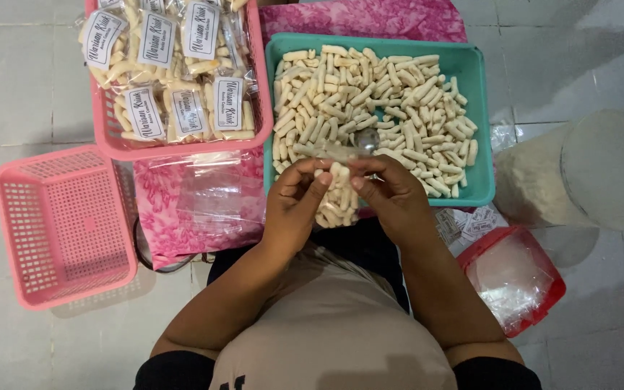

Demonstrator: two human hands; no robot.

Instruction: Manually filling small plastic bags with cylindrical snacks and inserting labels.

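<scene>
White tiled floor [9, 87], you sit on it with everything fanned round the teal tray [471, 72], so each thing is within arm's reach. That tray is heaped with pale snack sticks [391, 108], a spoon [367, 139] lying on top for scooping. Just below the tray's near edge, your left hand [294, 206] and right hand [391, 195] both pinch the mouth of a small clear bag [337, 202] filled with sticks, fingers clamped on it, held upright so nothing spills. Left of the tray: pink basket [113, 141] with labelled packed bags [175, 68]. Further left, lower, an empty pink basket [9, 238]. Right of the tray, lower: red tub [552, 289] of plastic bags.
</scene>
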